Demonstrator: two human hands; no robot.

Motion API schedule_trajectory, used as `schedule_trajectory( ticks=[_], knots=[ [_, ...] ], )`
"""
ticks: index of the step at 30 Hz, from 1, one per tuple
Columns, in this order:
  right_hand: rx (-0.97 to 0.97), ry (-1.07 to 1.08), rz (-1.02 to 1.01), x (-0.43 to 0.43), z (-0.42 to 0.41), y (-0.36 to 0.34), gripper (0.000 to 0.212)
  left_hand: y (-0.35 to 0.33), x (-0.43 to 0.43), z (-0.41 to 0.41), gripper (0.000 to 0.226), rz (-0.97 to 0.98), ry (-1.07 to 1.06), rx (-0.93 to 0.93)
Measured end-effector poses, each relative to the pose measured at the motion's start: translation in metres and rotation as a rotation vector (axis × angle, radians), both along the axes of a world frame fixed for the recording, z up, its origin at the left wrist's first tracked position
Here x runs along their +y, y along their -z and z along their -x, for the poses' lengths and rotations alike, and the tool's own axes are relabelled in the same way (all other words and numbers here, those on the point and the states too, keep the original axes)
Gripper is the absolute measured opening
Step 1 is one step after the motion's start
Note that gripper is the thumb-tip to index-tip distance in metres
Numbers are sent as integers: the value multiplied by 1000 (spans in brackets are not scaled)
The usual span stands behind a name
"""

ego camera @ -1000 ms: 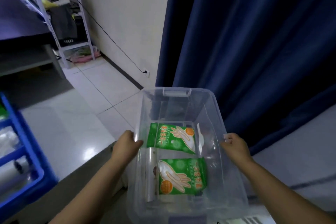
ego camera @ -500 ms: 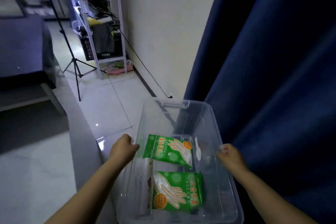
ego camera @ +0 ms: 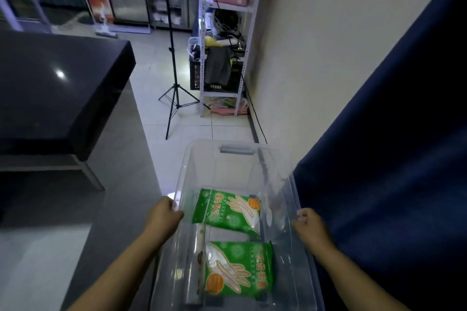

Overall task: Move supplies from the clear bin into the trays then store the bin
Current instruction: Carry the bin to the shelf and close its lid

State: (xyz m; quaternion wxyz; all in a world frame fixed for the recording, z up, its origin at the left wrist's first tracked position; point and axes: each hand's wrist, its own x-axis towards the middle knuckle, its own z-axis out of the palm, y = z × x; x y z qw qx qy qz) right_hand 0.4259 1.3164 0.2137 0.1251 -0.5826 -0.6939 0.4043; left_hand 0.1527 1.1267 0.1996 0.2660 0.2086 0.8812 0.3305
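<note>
I carry the clear bin (ego camera: 227, 159) in front of me, off the floor. My left hand (ego camera: 164, 214) grips its left rim and my right hand (ego camera: 309, 226) grips its right rim. Inside lie two green glove packets, one at the far end (ego camera: 227, 209) and one nearer me (ego camera: 240, 270). A clear roll of plastic bags (ego camera: 195, 260) lies along the bin's left wall. No trays are in view.
A dark blue curtain (ego camera: 391, 159) hangs close on the right. A dark glossy table (ego camera: 50, 88) stands at left. Ahead are a black tripod (ego camera: 174, 83) and a white metal shelf (ego camera: 225, 45) with clutter against the wall, on a tiled floor.
My view has swung left and up with the bin still held in both hands. The blue trays have left the frame; the dark table, tripod and shelf have come into view.
</note>
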Motion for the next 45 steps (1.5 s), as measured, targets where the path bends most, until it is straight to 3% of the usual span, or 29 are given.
schedule_trajectory(
  ticks=[3, 7, 18, 28, 33, 38, 43, 45],
  knots=[
    [-16, -7, -3, 48, 46, 1, 7, 5, 39, 39, 15, 24, -32, 16],
    [-17, 26, 5, 113, 110, 0, 30, 10, 97, 99, 14, 18, -34, 5],
    [-83, -81, -10, 254, 257, -2, 5, 2, 217, 234, 12, -33, -101, -100],
    [11, -295, 74, 395, 418, 13, 5, 11, 310, 347, 8, 17, -283, 0],
    [27, -382, 95, 467, 507, 5, 26, -2, 363, 398, 13, 68, -413, 14],
    [41, -470, 73, 517, 595, 0, 25, -8, 398, 450, 24, 19, -578, -27],
    [55, -523, 73, 538, 678, 8, 4, -7, 412, 503, 18, -32, -716, -54],
    [52, -546, 54, 542, 715, 10, 7, -6, 417, 533, 19, -8, -747, -30]
  ],
)
